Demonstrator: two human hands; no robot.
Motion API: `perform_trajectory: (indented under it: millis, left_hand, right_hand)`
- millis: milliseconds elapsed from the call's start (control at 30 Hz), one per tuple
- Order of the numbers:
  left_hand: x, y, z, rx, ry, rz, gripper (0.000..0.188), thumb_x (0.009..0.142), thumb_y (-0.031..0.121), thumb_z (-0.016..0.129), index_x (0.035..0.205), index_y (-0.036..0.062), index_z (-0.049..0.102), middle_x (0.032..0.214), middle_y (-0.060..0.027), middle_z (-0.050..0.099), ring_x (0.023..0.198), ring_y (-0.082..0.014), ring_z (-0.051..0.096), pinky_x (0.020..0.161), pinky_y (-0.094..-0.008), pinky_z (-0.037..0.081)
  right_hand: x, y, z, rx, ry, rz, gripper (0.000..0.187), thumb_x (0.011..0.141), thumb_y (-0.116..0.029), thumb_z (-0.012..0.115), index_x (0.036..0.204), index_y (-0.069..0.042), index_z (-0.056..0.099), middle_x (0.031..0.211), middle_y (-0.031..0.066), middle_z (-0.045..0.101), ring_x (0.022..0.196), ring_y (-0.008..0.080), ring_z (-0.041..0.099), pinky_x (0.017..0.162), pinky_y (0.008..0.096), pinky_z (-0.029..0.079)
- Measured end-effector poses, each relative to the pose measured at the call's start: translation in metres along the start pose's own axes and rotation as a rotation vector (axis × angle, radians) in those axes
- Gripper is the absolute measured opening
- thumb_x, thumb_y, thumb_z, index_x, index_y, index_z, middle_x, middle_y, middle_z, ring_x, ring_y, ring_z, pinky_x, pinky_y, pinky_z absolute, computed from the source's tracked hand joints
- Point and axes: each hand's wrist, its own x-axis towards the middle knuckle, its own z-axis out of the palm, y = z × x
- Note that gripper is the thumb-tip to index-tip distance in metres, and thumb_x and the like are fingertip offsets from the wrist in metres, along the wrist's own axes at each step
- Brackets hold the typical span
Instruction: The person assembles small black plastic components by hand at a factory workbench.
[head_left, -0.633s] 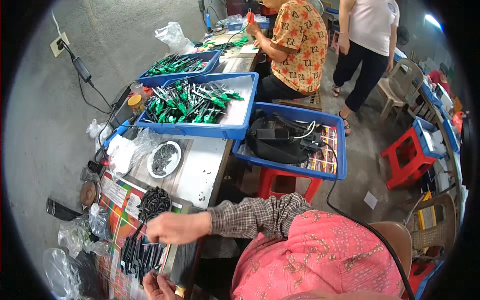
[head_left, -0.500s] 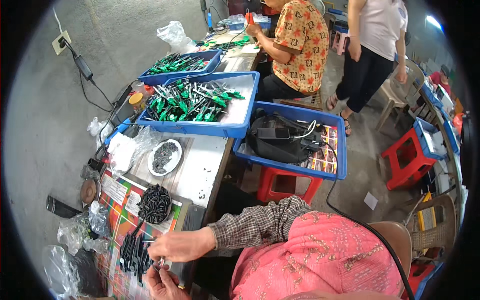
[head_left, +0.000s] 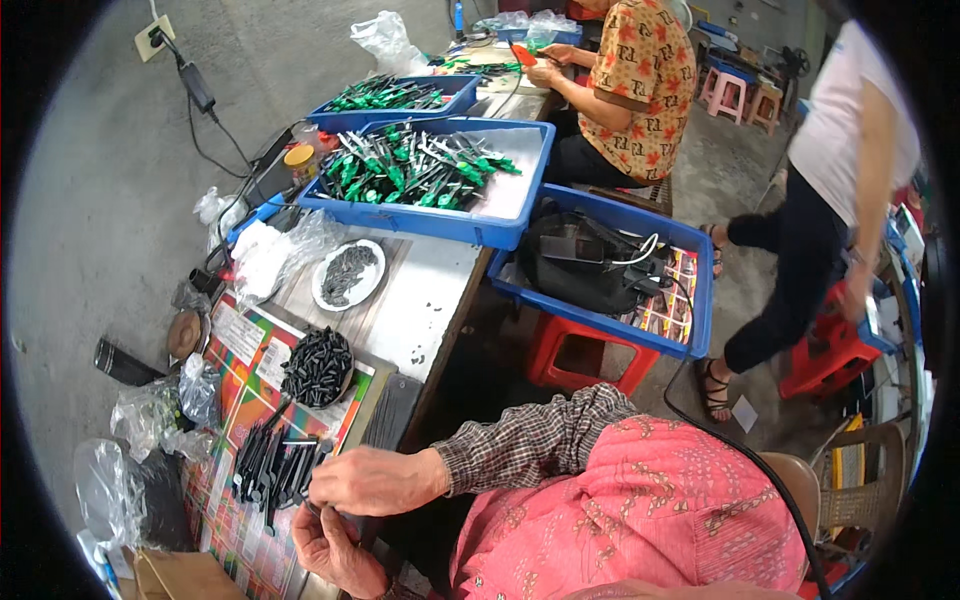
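My right hand [head_left: 375, 481], in a checked sleeve, is closed with its fingertips pinched together just above my left hand [head_left: 338, 553]. The left fingers are also curled into a pinch. Whatever small piece lies between the fingertips is hidden. Right beside them, long black tool pieces [head_left: 262, 466] lie in a loose pile on the patterned table cover [head_left: 235, 400]. Behind that pile stands a round container heaped with short black parts [head_left: 317, 368]. Farther back, a white plate [head_left: 374, 254] holds small dark slivers.
Blue trays of green-and-black tools [head_left: 480, 234] fill the far table. A blue tray with a black bag [head_left: 575, 258] rests on a red stool [head_left: 590, 352]. Plastic bags [head_left: 140, 410] line the wall. A co-worker [head_left: 640, 90] sits beyond; another person [head_left: 830, 190] walks at right.
The view has shifted, so the table sits farther right and higher. My hands remain together, with the right fingers drawn slightly off the black pile. The walking person has moved right and nearer.
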Motion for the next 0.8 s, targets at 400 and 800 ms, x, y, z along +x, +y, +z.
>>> perform_trajectory:
  millis: [400, 800]
  left_hand:
    - [-0.010, 0.003, 0.004, -0.246, -0.060, -0.090, 0.017, 0.098, 0.010, 0.052, 0.113, 0.0037, 0.058, 0.081, -0.0025, 0.058, 0.059, -0.0079, 0.049, 0.051, -0.0201, 0.038]
    - [-0.022, 0.000, -0.012, -0.298, -0.094, -0.191, 0.017, 0.095, 0.009, 0.059, 0.107, -0.0027, 0.059, 0.086, -0.0044, 0.063, 0.066, -0.0074, 0.055, 0.057, -0.0198, 0.044]
  right_hand:
    - [0.001, -0.008, -0.015, 0.713, 0.113, 0.473, 0.004, 0.091, -0.001, 0.058, 0.093, 0.002, 0.060, 0.085, 0.0027, 0.062, 0.071, 0.0100, 0.063, 0.061, 0.0209, 0.050]
    - [0.011, -0.006, -0.014, 0.866, 0.098, 0.625, 0.006, 0.092, -0.005, 0.059, 0.095, 0.001, 0.059, 0.081, 0.0054, 0.065, 0.068, 0.0097, 0.064, 0.057, 0.0199, 0.050]
